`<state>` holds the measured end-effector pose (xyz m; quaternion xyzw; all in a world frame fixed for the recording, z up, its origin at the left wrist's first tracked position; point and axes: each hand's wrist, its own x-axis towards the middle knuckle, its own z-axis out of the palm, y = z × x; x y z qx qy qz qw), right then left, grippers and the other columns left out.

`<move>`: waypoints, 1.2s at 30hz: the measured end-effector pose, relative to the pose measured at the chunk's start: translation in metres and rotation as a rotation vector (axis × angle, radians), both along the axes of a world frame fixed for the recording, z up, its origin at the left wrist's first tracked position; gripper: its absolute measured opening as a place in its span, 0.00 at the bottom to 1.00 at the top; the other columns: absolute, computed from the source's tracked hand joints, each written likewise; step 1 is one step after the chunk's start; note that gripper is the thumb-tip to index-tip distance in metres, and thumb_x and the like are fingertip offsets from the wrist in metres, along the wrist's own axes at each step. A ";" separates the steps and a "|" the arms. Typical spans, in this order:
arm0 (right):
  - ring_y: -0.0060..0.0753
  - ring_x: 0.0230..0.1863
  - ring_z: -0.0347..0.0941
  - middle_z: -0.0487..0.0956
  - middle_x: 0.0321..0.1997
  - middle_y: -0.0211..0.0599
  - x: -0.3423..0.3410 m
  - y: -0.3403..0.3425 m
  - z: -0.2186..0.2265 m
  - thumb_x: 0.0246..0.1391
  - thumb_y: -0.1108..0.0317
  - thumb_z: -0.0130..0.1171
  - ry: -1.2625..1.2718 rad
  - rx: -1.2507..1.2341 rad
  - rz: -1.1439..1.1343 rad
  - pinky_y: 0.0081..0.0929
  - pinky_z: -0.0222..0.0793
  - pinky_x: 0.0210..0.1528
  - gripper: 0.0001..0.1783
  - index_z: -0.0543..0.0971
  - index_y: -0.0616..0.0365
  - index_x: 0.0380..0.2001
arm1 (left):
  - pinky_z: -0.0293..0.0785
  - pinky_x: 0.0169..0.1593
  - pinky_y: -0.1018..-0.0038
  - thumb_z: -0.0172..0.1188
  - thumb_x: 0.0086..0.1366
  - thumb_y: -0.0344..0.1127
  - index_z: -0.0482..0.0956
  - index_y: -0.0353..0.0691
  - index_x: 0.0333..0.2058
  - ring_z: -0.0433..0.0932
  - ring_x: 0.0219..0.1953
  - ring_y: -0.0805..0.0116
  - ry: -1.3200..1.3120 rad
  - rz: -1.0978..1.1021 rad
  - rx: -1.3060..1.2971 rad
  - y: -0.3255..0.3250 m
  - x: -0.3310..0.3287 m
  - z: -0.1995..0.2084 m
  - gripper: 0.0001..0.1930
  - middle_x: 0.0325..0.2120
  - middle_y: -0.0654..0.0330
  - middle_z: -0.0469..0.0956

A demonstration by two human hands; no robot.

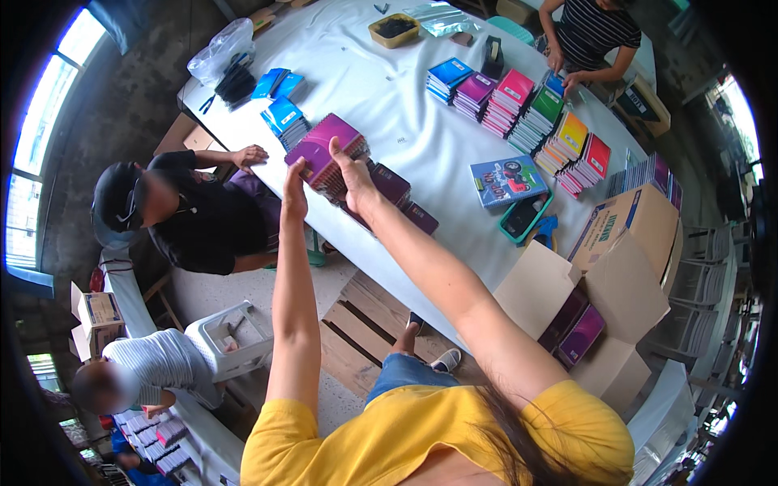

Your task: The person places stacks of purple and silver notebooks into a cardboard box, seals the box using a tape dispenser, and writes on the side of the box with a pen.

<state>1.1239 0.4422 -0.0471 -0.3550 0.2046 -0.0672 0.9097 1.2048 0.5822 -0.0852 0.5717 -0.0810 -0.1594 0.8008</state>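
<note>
My left hand (296,191) and my right hand (353,172) are closed on opposite sides of a stack of purple spiral notebooks (326,146) near the table's left edge. Both thumbs show along the stack's near side; most of the other fingers are hidden. Just right of the stack, beside my right wrist, more dark purple notebooks (391,185) sit in piles at the table edge. Beyond the stack stands a pile of blue notebooks (284,115).
A white cloth covers the table (365,81). Stacks of coloured notebooks (509,93) stand at the right, near a boxed item (509,180) and a green tray (525,217). An open carton (624,275) holds purple notebooks at my right. Co-workers are at the left and far right.
</note>
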 end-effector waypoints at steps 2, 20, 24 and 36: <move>0.32 0.51 0.70 0.73 0.50 0.35 -0.011 0.010 -0.008 0.42 0.40 0.72 -0.100 0.083 -0.113 0.35 0.69 0.52 0.47 0.65 0.54 0.58 | 0.62 0.56 0.73 0.60 0.60 0.49 0.70 0.39 0.53 0.69 0.52 0.65 -0.232 0.093 0.247 -0.004 -0.037 0.003 0.27 0.45 0.57 0.70; 0.28 0.52 0.72 0.75 0.53 0.39 -0.576 -0.164 0.085 0.56 0.64 0.60 0.160 -0.070 -0.341 0.29 0.70 0.55 0.30 0.67 0.63 0.60 | 0.80 0.47 0.70 0.60 0.61 0.40 0.60 0.36 0.62 0.78 0.48 0.63 0.458 -0.685 -0.096 -0.119 -0.387 0.126 0.33 0.48 0.52 0.74; 0.29 0.35 0.81 0.82 0.40 0.39 -0.690 -0.183 0.072 0.58 0.59 0.58 0.540 -0.015 -0.223 0.26 0.78 0.40 0.22 0.76 0.67 0.48 | 0.81 0.46 0.69 0.59 0.61 0.39 0.59 0.36 0.62 0.79 0.47 0.62 0.460 -0.704 -0.081 -0.116 -0.420 0.131 0.33 0.49 0.51 0.73; 0.47 0.61 0.66 0.73 0.55 0.54 -0.684 -0.172 -0.114 0.37 0.44 0.74 1.174 -1.188 0.162 0.47 0.59 0.64 0.52 0.65 0.59 0.61 | 0.82 0.45 0.69 0.56 0.62 0.32 0.60 0.37 0.60 0.80 0.43 0.63 0.472 -0.624 -0.163 -0.098 -0.485 0.122 0.28 0.46 0.52 0.75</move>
